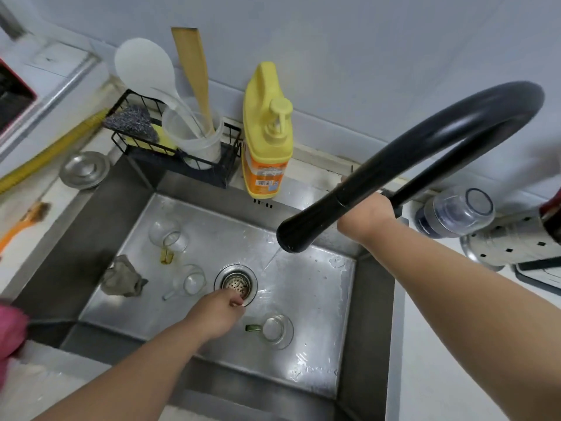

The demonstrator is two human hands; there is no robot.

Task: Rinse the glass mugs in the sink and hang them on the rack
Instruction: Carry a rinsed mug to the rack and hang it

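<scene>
Reaching into the sink with the left hand: forearm comes in from bottom left, fingers curled loosely together, tips at the near rim of the drain strainer. Not gripping anything.

Nearest mug: green-handled glass mug, upright on the sink floor just right of the left hand, not touching it. Next out, clear-handled glass mug left of the drain, with a grey rag beside it. Further back, amber-handled glass mug.

Progress, my read: early. Three mugs on the sink floor, none held. No stream visible from the spout, though the sink floor is wet. One glass sits tilted on the perforated steel rack far right; can't tell whether that's a finished mug. So roughly three rinse-and-hang cycles left.

Right hand: arm stretched up and across the right side of the sink, hand behind the black gooseneck faucet near its base. Fingers are hidden by the spout head, so can't tell if they're spread or gripping; probably on the tap lever.

Back edge: yellow detergent pump bottle, black wire caddy with steel wool, utensil cup.
</scene>
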